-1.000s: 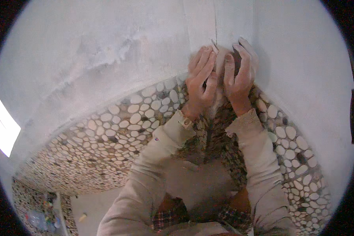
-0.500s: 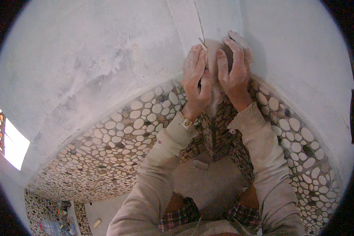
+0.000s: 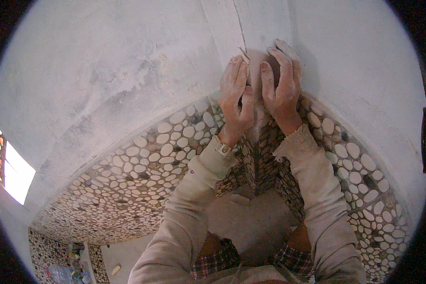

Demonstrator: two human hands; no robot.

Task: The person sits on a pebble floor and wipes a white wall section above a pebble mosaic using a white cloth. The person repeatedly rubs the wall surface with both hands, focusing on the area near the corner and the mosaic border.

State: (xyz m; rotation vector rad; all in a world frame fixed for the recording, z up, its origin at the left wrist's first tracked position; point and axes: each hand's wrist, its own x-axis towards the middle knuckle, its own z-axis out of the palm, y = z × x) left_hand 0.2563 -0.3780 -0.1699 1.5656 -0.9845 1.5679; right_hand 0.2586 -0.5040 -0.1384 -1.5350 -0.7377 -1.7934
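Observation:
Both hands are raised to the corner where two pale walls meet, one on each side of a smooth grey-brown piece [image 3: 255, 71] whose kind I cannot make out. My left hand [image 3: 235, 92] presses against its left side, fingers together and thumb bent in. Curved round the right side, my right hand [image 3: 283, 85] has its thumb on the front and its fingertips higher up. Whitish dust covers the fingers. A thin pale strip [image 3: 244, 55] sticks out above my left fingertips. The palms and part of the piece are hidden.
Pebble cladding [image 3: 146, 156] covers the lower wall left and right, with a ledge along its top. Below my hands a darker corner [image 3: 256, 165] runs down to a grey-brown surface [image 3: 251, 222]. Plastic bottles [image 3: 60, 273] stand far down left, near a bright opening [image 3: 19, 173].
Both hands keep their hold on the grey-brown piece. They sit very slightly lower in the picture, along with the wall around them.

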